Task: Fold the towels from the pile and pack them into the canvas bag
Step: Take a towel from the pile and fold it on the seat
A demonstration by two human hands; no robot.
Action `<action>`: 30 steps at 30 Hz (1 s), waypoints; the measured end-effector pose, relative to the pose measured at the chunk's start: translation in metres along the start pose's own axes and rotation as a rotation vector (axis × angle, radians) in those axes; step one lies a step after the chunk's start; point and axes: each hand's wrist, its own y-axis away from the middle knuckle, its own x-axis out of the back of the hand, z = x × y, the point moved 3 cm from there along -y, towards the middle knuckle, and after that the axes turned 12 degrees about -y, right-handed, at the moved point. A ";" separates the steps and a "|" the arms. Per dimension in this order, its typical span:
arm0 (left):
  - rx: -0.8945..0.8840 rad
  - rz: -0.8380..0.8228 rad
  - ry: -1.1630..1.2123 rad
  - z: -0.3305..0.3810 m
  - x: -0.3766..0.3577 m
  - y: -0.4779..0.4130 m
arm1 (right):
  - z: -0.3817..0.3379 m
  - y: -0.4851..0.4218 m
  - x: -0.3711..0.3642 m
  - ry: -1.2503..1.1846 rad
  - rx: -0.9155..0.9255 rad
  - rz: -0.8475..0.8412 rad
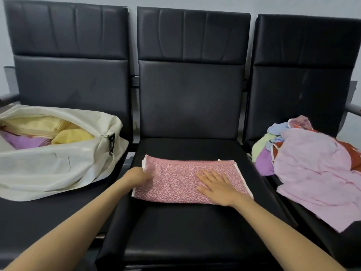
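A pink speckled towel (181, 178), folded into a long strip, lies flat on the middle black seat (175, 237). My left hand (139, 176) grips the towel's left end with curled fingers. On the right half of the towel my right hand (215, 185) lies flat with straight, spread fingers. The cream canvas bag (48, 169) lies open on the left seat, with folded yellow and purple towels inside. A pile of unfolded towels (312, 163) in pink, purple, green, blue and red sits on the right seat.
Three black padded chairs stand side by side against a pale wall, with narrow gaps between the seats. A metal armrest (353, 109) juts out at the far right and another (7, 97) at the far left. The bag's black clip (111, 141) hangs at its end.
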 end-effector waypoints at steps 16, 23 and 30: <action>-0.363 -0.365 0.876 0.129 -0.014 0.091 | -0.024 0.033 -0.002 -1.100 -0.062 0.074; -0.328 -0.340 0.588 0.163 -0.067 0.095 | 0.014 0.049 0.033 -1.710 -0.335 0.182; -0.325 -0.552 0.674 0.163 -0.078 0.105 | 0.027 0.045 0.028 -1.640 -0.383 0.157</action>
